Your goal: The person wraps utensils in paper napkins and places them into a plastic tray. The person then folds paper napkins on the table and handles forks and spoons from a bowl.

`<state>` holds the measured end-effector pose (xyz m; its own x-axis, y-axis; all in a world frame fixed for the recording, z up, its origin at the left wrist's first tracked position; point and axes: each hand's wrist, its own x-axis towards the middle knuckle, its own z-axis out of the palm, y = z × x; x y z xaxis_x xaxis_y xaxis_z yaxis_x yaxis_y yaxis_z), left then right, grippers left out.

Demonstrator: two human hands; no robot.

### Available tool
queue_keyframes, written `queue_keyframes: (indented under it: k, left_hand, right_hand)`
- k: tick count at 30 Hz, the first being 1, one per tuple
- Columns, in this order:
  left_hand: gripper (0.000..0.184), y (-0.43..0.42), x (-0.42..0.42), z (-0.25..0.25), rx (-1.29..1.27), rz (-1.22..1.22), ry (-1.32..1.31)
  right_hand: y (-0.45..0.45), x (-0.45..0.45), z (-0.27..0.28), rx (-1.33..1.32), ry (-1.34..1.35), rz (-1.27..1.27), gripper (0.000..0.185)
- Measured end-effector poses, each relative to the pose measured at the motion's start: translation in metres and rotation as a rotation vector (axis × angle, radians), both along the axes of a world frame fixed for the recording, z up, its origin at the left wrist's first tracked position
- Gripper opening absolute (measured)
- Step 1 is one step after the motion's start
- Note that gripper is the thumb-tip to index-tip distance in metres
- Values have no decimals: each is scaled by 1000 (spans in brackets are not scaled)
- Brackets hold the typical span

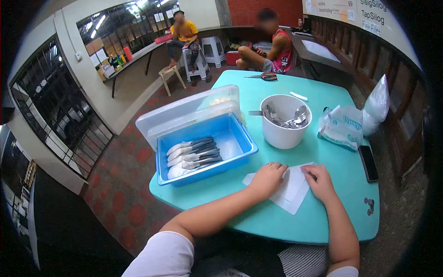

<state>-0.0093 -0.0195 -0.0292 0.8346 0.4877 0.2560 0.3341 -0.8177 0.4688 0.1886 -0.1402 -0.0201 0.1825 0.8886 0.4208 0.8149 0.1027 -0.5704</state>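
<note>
A white paper napkin [291, 194] lies folded on the turquoise table in front of me. My left hand [270, 179] rests on its left part, fingers curled together and pressed on the paper. With thumb and fingertips, my right hand [320, 182] grips the napkin's upper right edge. Beyond the hands stands a white bucket [284, 137] with loose forks and spoons [295, 119] in it. To the left, a blue tray [207, 171] holds several cutlery sets wrapped in white napkins [184, 156], lined up side by side.
A clear lid [189, 113] leans behind the tray. Scissors [263, 76], a napkin pack [341, 125], a plastic bag [376, 106], a phone [368, 164] and coins [370, 206] are on the table [323, 221]. Two people sit beyond it.
</note>
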Motion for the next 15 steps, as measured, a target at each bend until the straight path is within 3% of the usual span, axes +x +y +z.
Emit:
queue_keyframes:
  k: [4,9,15]
  left_hand:
    - [44,-4,-4,14,-16,46,119]
    - [41,-9,-8,11,94,123,54]
    - [36,-2,-8,5,115,59,41]
  right_hand:
    - [-2,-2,6,-111,46,22,20]
    - [-6,-8,14,-182,68,67,18]
    - [4,-15,7,59,21,125,26]
